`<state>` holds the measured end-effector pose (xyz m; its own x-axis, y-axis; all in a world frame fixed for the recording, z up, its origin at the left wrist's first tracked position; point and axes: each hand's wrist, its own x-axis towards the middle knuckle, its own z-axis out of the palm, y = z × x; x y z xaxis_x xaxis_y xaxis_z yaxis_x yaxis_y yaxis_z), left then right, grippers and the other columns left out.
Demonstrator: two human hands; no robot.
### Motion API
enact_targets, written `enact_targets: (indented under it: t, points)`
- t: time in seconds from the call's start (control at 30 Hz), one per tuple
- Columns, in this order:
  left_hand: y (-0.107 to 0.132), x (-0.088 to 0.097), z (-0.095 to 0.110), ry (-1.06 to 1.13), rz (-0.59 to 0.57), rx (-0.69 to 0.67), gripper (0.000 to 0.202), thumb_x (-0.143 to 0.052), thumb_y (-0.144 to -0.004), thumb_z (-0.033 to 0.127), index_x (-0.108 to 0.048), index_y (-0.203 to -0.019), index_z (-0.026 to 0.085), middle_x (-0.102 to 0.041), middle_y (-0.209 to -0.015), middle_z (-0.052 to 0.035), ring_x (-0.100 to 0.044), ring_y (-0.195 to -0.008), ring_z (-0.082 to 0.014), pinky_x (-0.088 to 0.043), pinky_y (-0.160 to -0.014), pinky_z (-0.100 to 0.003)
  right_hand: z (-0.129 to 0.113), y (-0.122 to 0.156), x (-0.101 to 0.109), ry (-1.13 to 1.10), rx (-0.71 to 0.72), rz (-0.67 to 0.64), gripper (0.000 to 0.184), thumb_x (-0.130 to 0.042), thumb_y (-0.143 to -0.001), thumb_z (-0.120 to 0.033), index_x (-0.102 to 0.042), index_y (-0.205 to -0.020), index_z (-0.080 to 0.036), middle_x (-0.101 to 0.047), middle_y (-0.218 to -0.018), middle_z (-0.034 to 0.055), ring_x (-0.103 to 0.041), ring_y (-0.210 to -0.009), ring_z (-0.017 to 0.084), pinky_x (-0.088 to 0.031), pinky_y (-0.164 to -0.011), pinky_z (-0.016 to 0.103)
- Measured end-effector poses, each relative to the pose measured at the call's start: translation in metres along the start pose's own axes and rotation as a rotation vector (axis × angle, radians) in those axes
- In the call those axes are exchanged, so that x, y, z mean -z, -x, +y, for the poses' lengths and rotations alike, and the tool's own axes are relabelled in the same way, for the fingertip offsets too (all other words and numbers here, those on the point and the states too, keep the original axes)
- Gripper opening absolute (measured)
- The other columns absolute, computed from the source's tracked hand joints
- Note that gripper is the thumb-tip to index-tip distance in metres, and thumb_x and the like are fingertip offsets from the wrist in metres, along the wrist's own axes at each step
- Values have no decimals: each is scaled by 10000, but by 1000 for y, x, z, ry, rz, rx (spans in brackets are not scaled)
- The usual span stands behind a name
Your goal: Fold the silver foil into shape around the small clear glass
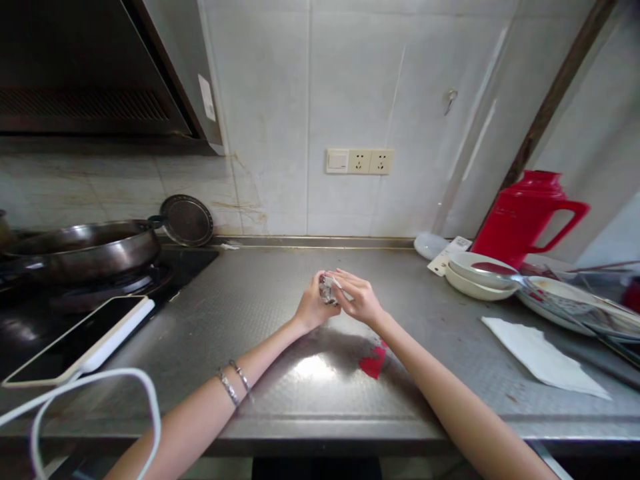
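Over the middle of the steel countertop (pixel 260 280), my two hands meet around a small shiny, silvery-clear thing (pixel 328 288) that looks like glass or foil; its exact kind I cannot make out. My left hand (pixel 311 308) wraps it from the left and below. From the right, my right hand (pixel 361 299) closes against it with bent fingers, covering part of it. Below my right wrist, a torn red scrap (pixel 373 364) lies on the counter.
A steel pan (pixel 90 250) sits on the stove at left, beside a phone (pixel 80 343) with a white cable (pixel 150 393). At right are stacked bowls (pixel 475 283), a white napkin (pixel 545 357), plates (pixel 565 300) and a red thermos (pixel 520 217).
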<state>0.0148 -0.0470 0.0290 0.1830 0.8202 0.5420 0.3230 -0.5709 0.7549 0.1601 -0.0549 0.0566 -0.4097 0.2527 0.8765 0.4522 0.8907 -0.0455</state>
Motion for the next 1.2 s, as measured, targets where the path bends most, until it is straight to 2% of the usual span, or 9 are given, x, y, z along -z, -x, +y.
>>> enact_targets:
  t: [0.2,0.3,0.4,0.57,0.7,0.8,0.93,1.03,1.2]
  points:
    - [0,0,-2,4,8,-26,724,-740,-569,214,-399,-1207,197,-605,-1170,-105,-616,-1006,-227,-491,-872,-360,6,3,-5,-25,-90,56,249,-442,-910,-192,-670,-1008,-167,-716,-1041,98,-667,-1005,206,-501,-951,366]
    - [1,1,-3,-18,5,-16,771,-752,-555,217,-383,-1232,182,-617,-1135,-105,-626,-956,-223,-496,-857,-362,7,4,-8,-31,-302,125,309,-438,-917,-286,-678,-775,-151,-710,-754,54,-687,-755,189,-526,-735,276]
    - [3,1,-1,-14,10,-25,785,-761,-544,222,-386,-1232,178,-615,-1130,-104,-624,-952,-220,-491,-865,-355,10,4,-9,-67,-545,153,475,-447,-897,-421,-542,-521,-147,-481,-475,-20,-488,-457,100,-367,-475,205]
    - [3,2,4,6,19,-16,788,-767,-559,247,-384,-1243,174,-635,-1079,-99,-624,-968,-229,-487,-868,-353,9,5,-13,-169,-729,222,537,-459,-860,-517,-375,-460,-170,-271,-468,-50,-258,-450,62,-187,-433,217]
    - [1,2,6,14,41,0,763,-770,-561,245,-399,-1225,189,-644,-1068,-84,-630,-967,-225,-489,-861,-345,2,7,-15,-107,-692,241,535,-442,-888,-490,-386,-463,-169,-289,-467,-48,-281,-441,63,-205,-425,212]
    - [-1,2,5,23,51,4,740,-774,-560,257,-414,-1204,196,-645,-1073,-78,-638,-949,-218,-492,-850,-337,-3,7,-14,-49,-605,226,511,-436,-908,-456,-511,-502,-155,-432,-462,-30,-422,-441,85,-326,-441,195]
    - [-2,2,2,40,47,37,737,-783,-561,285,-421,-1194,180,-654,-1062,-88,-644,-924,-221,-501,-817,-337,-9,6,-14,-54,-463,213,343,-438,-923,-380,-709,-860,-179,-733,-852,70,-693,-786,211,-546,-696,281]
    - [-2,2,1,90,15,59,755,-788,-577,324,-406,-1212,179,-652,-1090,-98,-645,-930,-218,-504,-815,-339,-10,5,-15,-41,-380,197,294,-441,-923,-302,-690,-1050,-211,-704,-1089,92,-664,-1023,240,-534,-896,380]
    - [-4,2,-3,207,-8,94,796,-809,-581,340,-382,-1233,176,-651,-1122,-114,-647,-964,-213,-505,-836,-333,-10,4,-15,-9,-227,200,293,-438,-915,-208,-676,-1087,-204,-687,-1124,97,-636,-1084,228,-489,-991,446]
